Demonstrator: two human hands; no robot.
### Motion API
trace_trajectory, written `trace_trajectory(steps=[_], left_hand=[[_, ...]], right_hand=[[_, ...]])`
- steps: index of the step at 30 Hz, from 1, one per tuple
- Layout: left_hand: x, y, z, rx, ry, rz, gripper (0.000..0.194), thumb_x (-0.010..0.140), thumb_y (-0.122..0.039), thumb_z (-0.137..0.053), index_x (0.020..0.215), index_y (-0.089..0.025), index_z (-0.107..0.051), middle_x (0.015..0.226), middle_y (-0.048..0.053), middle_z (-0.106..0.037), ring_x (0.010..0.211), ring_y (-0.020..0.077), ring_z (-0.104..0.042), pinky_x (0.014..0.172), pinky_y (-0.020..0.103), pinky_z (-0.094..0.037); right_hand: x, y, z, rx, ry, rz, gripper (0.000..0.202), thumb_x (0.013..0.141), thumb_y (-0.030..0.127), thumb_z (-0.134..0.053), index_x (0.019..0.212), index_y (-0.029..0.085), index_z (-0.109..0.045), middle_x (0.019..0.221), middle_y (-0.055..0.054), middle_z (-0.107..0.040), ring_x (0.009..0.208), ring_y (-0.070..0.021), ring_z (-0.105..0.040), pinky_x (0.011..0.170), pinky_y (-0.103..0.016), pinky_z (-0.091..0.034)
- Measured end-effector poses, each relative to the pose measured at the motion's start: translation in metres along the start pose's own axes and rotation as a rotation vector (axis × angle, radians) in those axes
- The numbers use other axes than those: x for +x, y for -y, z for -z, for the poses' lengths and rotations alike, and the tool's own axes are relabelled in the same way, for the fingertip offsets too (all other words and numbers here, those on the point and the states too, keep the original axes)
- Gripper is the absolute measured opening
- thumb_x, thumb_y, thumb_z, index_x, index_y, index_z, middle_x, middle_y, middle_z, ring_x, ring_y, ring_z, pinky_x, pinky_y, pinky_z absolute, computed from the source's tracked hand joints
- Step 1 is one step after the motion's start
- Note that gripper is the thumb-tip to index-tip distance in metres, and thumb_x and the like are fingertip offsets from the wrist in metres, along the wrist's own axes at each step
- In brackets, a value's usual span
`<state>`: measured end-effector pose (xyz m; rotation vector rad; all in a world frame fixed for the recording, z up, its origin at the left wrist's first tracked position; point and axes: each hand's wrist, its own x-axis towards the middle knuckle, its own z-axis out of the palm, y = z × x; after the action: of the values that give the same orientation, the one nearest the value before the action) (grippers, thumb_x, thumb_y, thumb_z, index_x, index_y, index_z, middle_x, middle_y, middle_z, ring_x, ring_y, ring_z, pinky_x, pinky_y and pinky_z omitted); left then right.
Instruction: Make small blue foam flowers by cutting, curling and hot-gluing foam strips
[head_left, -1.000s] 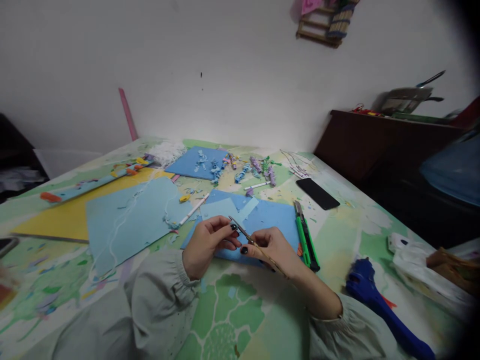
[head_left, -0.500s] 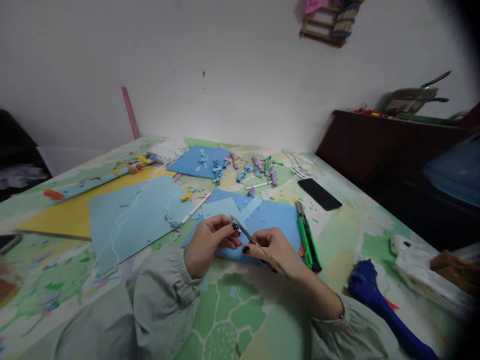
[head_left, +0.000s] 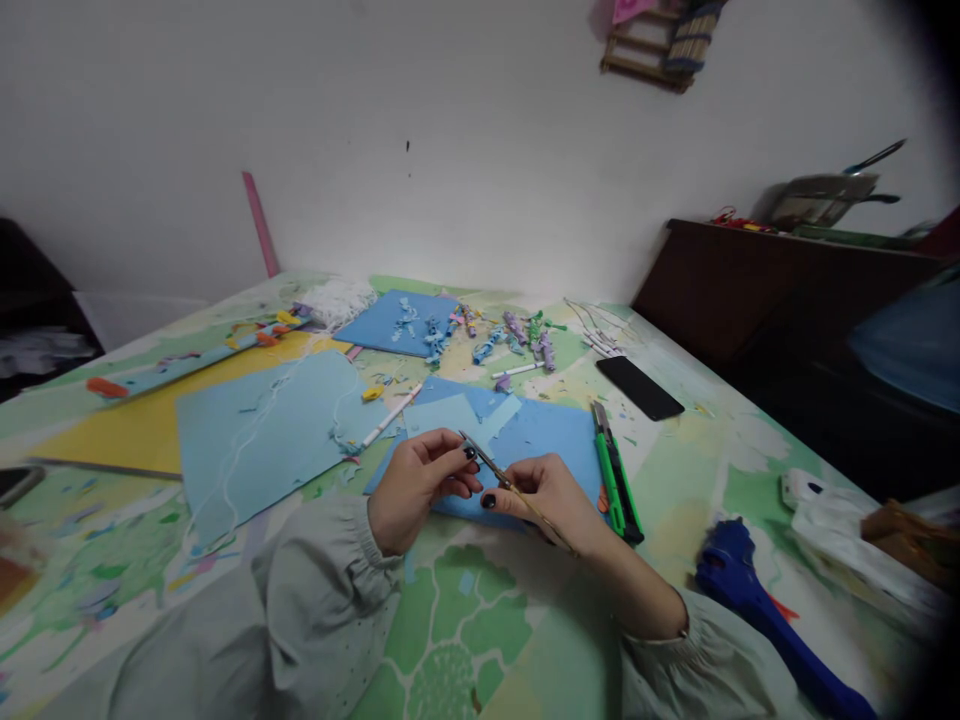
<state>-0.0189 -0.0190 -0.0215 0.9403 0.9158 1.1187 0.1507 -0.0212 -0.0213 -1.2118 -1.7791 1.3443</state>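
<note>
My right hand is closed on a pair of scissors, whose blades point up and left toward my left fingertips. My left hand pinches something too small to make out beside the blade tips. Both hands are over the near edge of a blue foam sheet. Light blue cut pieces lie on that sheet, just beyond my left hand. A green box cutter lies at the sheet's right side, near my right hand.
A black phone and a blue glue gun lie on the right. To the left are a large light blue sheet and a yellow sheet. Farther back are small coloured rolls, white sticks and another blue sheet.
</note>
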Motion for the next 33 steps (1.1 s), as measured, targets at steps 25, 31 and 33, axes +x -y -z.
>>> trace_trajectory(steps=[25,31,33], left_hand=[[-0.0054,-0.0016,-0.0016,0.340,0.123,-0.161,0.013,0.070,-0.024,-0.064,0.076,-0.015,-0.072,0.063,0.002,-0.058,0.051,0.0085,-0.054,0.045,0.019,-0.042],[-0.0067,0.0013,-0.0003,0.471,0.051,-0.361,0.012,0.071,-0.020,-0.063,0.075,-0.021,-0.074,0.068,0.001,-0.055,0.049,0.0070,-0.051,0.042,0.018,-0.039],[-0.0078,-0.0001,-0.0008,0.504,0.041,-0.398,0.012,0.071,-0.020,-0.063,0.075,-0.022,-0.074,0.068,0.002,-0.056,0.049,0.0074,-0.051,0.043,0.018,-0.040]], right_hand=[[0.0039,-0.0024,-0.0031,0.552,-0.100,-0.107,0.028,0.071,0.041,-0.061,0.061,0.016,-0.051,0.035,0.010,-0.036,0.024,-0.0041,-0.029,0.025,-0.017,-0.021],[0.0032,0.0012,-0.0058,0.601,0.028,-0.162,0.026,0.065,0.038,-0.064,0.062,0.016,-0.050,0.033,0.010,-0.036,0.023,-0.0031,-0.028,0.024,-0.016,-0.019],[0.0035,0.0011,-0.0061,0.608,0.057,-0.155,0.027,0.063,0.038,-0.066,0.068,0.015,-0.052,0.033,0.011,-0.036,0.023,-0.0029,-0.028,0.025,-0.015,-0.020]])
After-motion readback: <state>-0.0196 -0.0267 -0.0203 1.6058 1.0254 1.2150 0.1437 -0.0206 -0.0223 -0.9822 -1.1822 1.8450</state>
